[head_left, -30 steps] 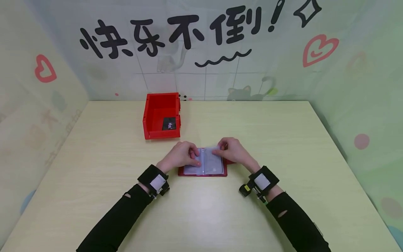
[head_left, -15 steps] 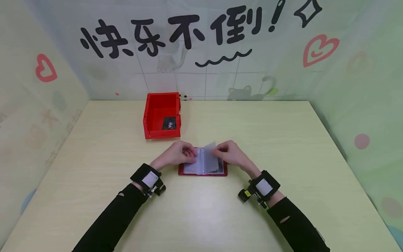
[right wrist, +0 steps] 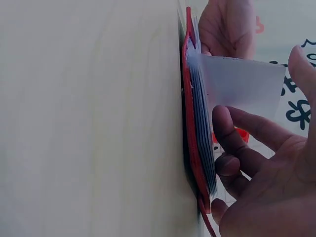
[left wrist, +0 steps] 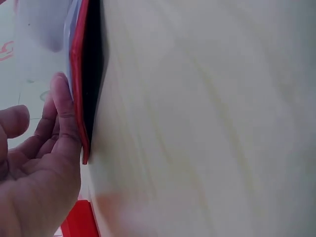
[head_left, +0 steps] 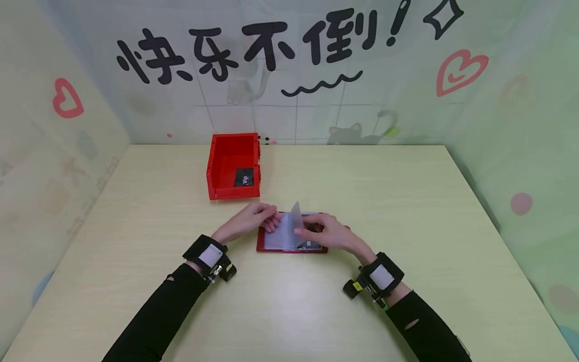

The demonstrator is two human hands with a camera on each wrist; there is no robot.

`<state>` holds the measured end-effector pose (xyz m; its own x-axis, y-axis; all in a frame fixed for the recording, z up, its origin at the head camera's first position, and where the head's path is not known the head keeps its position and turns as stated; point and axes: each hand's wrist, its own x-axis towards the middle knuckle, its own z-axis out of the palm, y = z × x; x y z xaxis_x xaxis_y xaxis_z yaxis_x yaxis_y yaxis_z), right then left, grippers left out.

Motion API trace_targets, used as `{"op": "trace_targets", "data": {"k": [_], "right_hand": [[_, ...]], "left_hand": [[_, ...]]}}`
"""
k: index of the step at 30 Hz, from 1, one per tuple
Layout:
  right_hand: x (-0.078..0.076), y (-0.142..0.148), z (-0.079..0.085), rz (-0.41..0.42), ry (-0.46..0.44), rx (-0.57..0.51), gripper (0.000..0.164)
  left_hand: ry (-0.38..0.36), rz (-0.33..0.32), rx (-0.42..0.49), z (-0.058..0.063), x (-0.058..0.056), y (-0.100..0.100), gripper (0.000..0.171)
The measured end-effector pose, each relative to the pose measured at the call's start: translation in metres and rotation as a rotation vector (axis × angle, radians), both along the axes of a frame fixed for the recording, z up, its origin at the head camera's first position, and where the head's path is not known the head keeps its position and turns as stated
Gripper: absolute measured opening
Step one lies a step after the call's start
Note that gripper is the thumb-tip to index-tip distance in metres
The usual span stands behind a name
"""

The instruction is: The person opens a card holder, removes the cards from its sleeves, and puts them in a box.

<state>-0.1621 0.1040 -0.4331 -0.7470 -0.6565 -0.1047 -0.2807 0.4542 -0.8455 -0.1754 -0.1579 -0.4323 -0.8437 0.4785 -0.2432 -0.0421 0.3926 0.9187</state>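
Observation:
A red card holder [head_left: 260, 246] lies spread on the table with its clear plastic sleeves showing. One sleeve [head_left: 296, 221] stands upright near the spine; in the right wrist view this sleeve [right wrist: 247, 81] rises from the stack of pages. My right hand [head_left: 327, 232] is just right of it, fingers against or very near its lower part and thumb apart. Under that hand a dark card [head_left: 309, 245] shows in a pocket. My left hand [head_left: 251, 219] rests its loosely bent fingers on the left pages; in the left wrist view its fingers [left wrist: 61, 98] lie along the red cover edge.
A red plastic bin [head_left: 232, 151] stands behind the left hand, with a black "Vip" card [head_left: 245, 177] inside. The pale wooden table [head_left: 289, 311] meets printed cloth walls [head_left: 289, 115] at the back and sides.
The upper right sleeve has swung up from lying flat toward the left, uncovering a dark card. My right hand has moved slightly down; my left hand has shifted left and loosened its fingers.

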Motion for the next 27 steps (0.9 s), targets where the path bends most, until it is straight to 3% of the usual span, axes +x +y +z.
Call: {"op": "trace_targets", "data": {"k": [5, 9, 14, 20, 24, 27], "right_hand": [[0.001, 0.003, -0.001, 0.067, 0.074, 0.017, 0.05], [0.001, 0.004, 0.0, 0.094, 0.123, 0.059, 0.047], [0.002, 0.003, -0.001, 0.095, 0.156, 0.076, 0.043], [-0.004, 0.009, -0.005, -0.028, 0.128, -0.009, 0.045], [-0.012, 0.015, -0.003, -0.138, 0.184, 0.093, 0.056], [-0.017, 0.018, 0.0, -0.142, 0.182, 0.181, 0.06]], "left_hand": [[0.002, 0.029, -0.016, 0.0, -0.001, 0.001, 0.043], [0.023, 0.066, -0.08, 0.001, 0.001, 0.0, 0.051], [0.083, 0.135, -0.197, 0.001, 0.004, 0.003, 0.039], [0.124, 0.257, -0.264, 0.005, 0.01, 0.009, 0.036], [0.134, 0.292, -0.283, 0.008, 0.013, 0.012, 0.045], [0.168, 0.297, -0.346, 0.01, 0.014, 0.017, 0.052]]}}
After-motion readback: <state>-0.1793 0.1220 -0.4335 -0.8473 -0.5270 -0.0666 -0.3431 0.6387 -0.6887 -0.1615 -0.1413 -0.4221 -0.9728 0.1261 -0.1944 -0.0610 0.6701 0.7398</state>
